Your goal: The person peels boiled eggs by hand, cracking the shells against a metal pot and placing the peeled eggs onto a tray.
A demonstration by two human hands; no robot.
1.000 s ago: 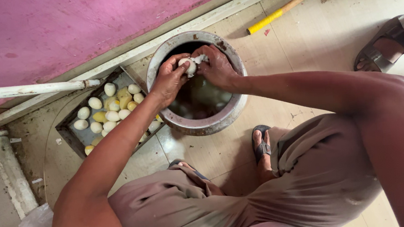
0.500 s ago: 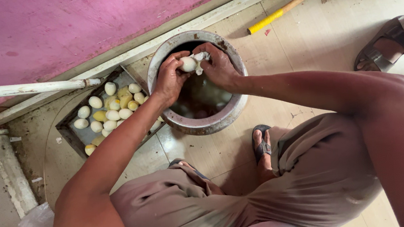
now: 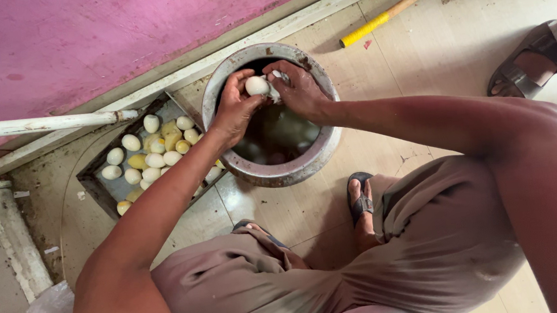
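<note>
Egg (image 3: 257, 85) sits pinched between my two hands, right over the mouth of the round metal pot (image 3: 322, 154). Nearest to me are my bent knees in brownish trousers and my sandalled foot (image 3: 361, 199) on the pale tiled floor. From there both forearms reach forward. My left hand (image 3: 235, 108) is curled around the egg's left side, fingers closed on it; my right hand (image 3: 299, 89) is closed against its other side, the fingertips (image 3: 276, 76) pinching what looks like a whitish flake of shell.

To do this well, I judge the grip should stay light, thumb working under the loose skin and not digging into the white, and the egg kept above the pot so scraps drop into the dark water inside.

It looks smooth, matte and off-white, a small oval, mostly bare where it shows; its underside is hidden by my fingers.

Left of the pot lies a dark rectangular tray (image 3: 96, 186) holding a heap of peeled eggs (image 3: 150, 151), some white, some yellowish. A white pipe (image 3: 40, 124) runs across above it. Beyond stands a pink wall (image 3: 113, 36). Farther right, a stick with a yellow end (image 3: 374, 25) lies on the floor, and another person's sandalled foot (image 3: 527, 64) rests at the edge.
</note>
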